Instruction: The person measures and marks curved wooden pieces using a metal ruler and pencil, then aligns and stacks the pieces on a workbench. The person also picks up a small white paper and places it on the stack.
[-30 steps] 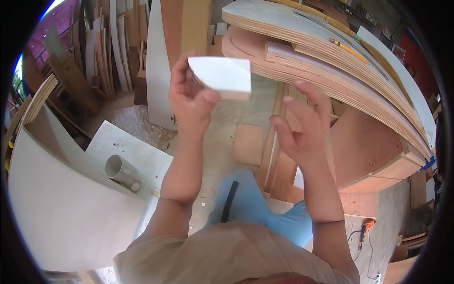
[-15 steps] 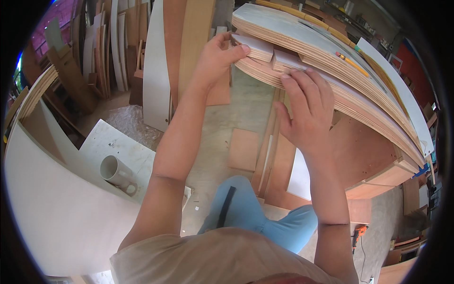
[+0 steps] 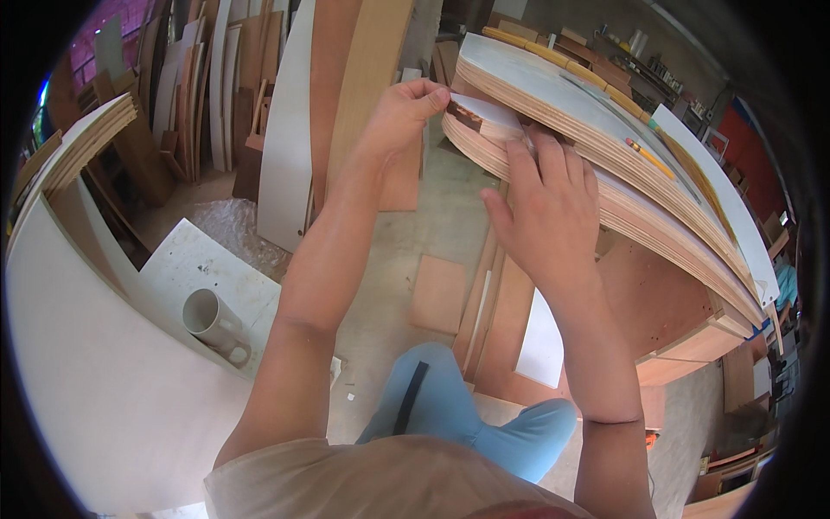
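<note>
A stack of curved plywood boards with white faces stands ahead of me. Between its upper and lower boards sits a small white-topped wooden block, its left end dark brown and rough. My left hand is pinched closed beside that dark end, thumb against fingers; anything between the fingertips is too small to make out. Across the front edge of the boards lies my right hand, fingers extended against the block's right end and into the gap, thumb spread. Some of its fingertips are hidden in the gap.
A yellow pencil and a straw-coloured bundle lie on the top board. At left, a mug rests on a stained white board. Upright planks lean at the back left. A square wooden piece lies on the floor.
My left hand has gone from gripping the block's end to pinching just off it, baring the dark end. My right hand's fingers have moved left and deeper into the gap. The view has shifted slightly.
</note>
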Available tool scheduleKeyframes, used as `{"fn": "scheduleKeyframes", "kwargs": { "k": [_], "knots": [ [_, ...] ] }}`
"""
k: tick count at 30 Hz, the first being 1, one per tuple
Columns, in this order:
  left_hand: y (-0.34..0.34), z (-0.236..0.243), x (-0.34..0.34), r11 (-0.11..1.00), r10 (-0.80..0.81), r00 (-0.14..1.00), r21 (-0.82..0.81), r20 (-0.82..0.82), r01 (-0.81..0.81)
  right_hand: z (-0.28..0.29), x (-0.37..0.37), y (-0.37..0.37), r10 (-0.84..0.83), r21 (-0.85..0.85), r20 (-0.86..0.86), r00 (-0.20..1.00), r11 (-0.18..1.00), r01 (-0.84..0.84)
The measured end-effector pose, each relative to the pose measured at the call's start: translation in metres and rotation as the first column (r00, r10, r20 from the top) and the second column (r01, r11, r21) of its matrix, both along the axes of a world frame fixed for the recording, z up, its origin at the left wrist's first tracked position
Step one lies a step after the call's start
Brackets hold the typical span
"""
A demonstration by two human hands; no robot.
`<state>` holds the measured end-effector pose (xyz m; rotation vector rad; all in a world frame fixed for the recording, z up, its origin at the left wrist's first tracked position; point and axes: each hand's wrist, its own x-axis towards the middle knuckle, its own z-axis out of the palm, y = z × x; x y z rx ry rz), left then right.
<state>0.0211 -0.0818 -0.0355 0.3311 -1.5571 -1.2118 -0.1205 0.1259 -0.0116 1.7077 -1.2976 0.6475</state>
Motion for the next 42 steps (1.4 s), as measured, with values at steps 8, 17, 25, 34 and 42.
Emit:
{"fn": "scheduleKeyframes", "kwargs": {
  "k": [8, 17, 25, 34, 42],
  "knots": [
    [-0.012, 0.014, -0.002, 0.998, 0.062, 0.977, -0.003, 0.204, -0.063, 0.009, 0.011, -0.003, -0.126, 0.084, -0.014, 0.992, 0.988, 0.127],
    [-0.022, 0.014, -0.003, 0.997, 0.056, 0.978, -0.058, 0.201, -0.045, 0.005, 0.012, -0.003, -0.108, 0.029, -0.039, 0.993, 0.994, 0.109],
    [0.021, -0.007, 0.021, 0.995, 0.036, 0.995, -0.089, -0.09, -0.044, 0.008, 0.02, -0.004, -0.196, 0.132, 0.032, 0.98, 0.973, 0.191],
    [0.061, -0.012, 0.014, 0.963, -0.024, 0.956, -0.263, -0.294, -0.057, 0.005, 0.007, -0.005, -0.102, 0.126, 0.048, 0.994, 0.987, 0.095],
    [0.048, -0.011, 0.002, 0.91, 0.05, 0.991, -0.403, -0.127, -0.098, 0.014, 0.006, -0.001, 0.011, 0.198, 0.165, 0.986, 0.979, -0.045]
  ]
}}
